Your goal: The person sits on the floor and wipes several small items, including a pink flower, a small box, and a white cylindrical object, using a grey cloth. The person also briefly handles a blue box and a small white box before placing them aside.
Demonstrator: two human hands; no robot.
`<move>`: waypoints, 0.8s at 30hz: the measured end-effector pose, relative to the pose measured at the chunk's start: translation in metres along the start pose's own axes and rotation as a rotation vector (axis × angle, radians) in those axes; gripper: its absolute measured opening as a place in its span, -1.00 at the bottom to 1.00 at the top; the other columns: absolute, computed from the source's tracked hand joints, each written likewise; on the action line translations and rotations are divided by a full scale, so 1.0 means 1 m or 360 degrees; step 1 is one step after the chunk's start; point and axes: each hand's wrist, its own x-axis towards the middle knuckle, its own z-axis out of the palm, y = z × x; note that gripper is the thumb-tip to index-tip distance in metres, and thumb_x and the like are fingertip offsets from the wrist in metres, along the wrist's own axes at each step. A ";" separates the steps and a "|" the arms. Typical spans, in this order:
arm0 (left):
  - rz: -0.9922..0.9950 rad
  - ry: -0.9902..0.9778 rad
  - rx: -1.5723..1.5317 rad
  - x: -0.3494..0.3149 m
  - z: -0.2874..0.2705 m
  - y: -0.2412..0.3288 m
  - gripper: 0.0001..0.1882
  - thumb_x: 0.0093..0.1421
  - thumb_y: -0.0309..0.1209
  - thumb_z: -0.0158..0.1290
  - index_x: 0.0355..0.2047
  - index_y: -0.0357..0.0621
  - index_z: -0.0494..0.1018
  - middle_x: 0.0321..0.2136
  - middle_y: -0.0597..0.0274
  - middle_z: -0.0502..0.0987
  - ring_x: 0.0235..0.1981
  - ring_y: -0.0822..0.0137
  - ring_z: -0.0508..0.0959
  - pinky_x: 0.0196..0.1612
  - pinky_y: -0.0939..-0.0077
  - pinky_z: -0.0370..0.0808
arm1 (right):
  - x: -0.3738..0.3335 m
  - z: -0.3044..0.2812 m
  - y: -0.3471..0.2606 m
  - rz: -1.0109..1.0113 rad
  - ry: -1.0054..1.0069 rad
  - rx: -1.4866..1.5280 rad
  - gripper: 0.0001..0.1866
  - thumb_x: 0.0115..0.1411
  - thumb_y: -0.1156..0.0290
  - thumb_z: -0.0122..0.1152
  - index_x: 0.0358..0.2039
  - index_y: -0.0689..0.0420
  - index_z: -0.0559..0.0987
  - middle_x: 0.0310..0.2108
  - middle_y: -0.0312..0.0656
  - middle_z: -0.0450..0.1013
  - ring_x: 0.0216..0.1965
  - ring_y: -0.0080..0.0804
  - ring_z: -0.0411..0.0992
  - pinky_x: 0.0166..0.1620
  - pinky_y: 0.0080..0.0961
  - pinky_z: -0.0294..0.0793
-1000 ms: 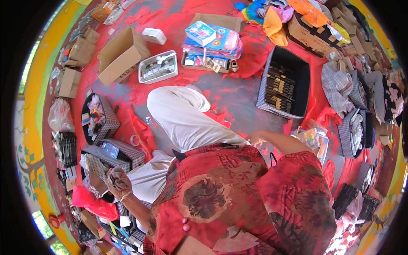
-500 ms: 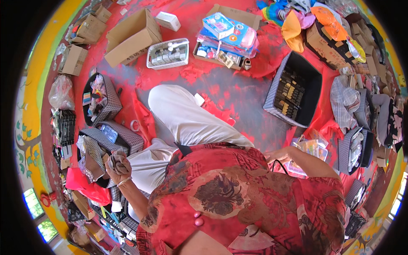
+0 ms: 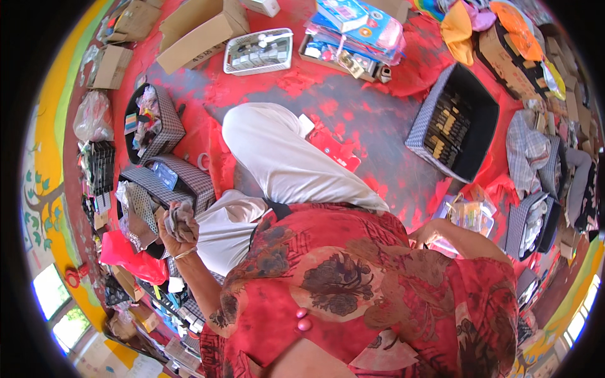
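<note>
My left hand (image 3: 170,237) is raised beside my left knee, with its fingers closed round a bunched grey cloth (image 3: 182,221). Just beyond that hand is a grey patterned fabric storage box (image 3: 190,176) with a blue packet (image 3: 165,176) in it. A brown dotted cloth (image 3: 140,214) hangs at its near side. My right hand (image 3: 426,234) rests low by my right hip; its fingers are partly hidden by my shirt, so whether it holds anything does not show. Clear plastic packaging (image 3: 467,214) lies close to its right.
An open checked storage box (image 3: 474,142) with dark packs stands ahead right. Farther off are a white basket (image 3: 228,60), a cardboard box (image 3: 195,34) and stacked blue packages (image 3: 368,28). A red card (image 3: 334,151) lies beyond my knee. Filled boxes and bags line both sides.
The view has tilted, so the floor items sit higher in the picture and a little to the right. My left hand still grips the grey cloth, now turned slightly; the right hand stays by my hip.
</note>
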 end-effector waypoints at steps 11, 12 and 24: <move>0.0196 0.0407 -0.0186 0.059 -0.035 0.023 -0.82 -0.02 -0.39 -0.04 -0.45 -0.25 0.42 -0.53 0.06 0.48 -0.53 0.17 0.49 -0.55 0.34 0.51 | -0.023 -0.097 -0.153 0.0415 0.0775 -0.1935 -0.57 -0.15 0.20 0.16 -0.24 0.15 0.52 -0.32 0.00 0.46 -0.27 -0.15 0.43 -0.27 -0.27 0.39; 0.0170 0.0416 -0.0199 0.067 -0.040 0.026 -0.83 -0.02 -0.39 -0.04 -0.46 -0.24 0.42 -0.54 0.05 0.48 -0.53 0.17 0.49 -0.55 0.35 0.50 | -0.035 -0.111 -0.180 0.0465 0.0844 -0.2057 -0.57 -0.13 0.18 0.15 -0.25 0.16 0.52 -0.34 0.00 0.46 -0.30 -0.14 0.44 -0.29 -0.27 0.40; 0.0088 0.0661 0.0047 0.130 -0.081 0.021 -0.80 0.01 -0.31 -0.08 -0.40 -0.17 0.34 -0.54 0.17 0.43 -0.65 0.20 0.47 -0.67 0.36 0.47 | -0.020 -0.311 -0.502 -0.0965 0.1855 0.0680 -0.55 0.17 0.08 -0.16 -0.03 0.11 0.27 -0.23 -0.11 0.39 -0.27 -0.29 0.40 -0.27 -0.30 0.40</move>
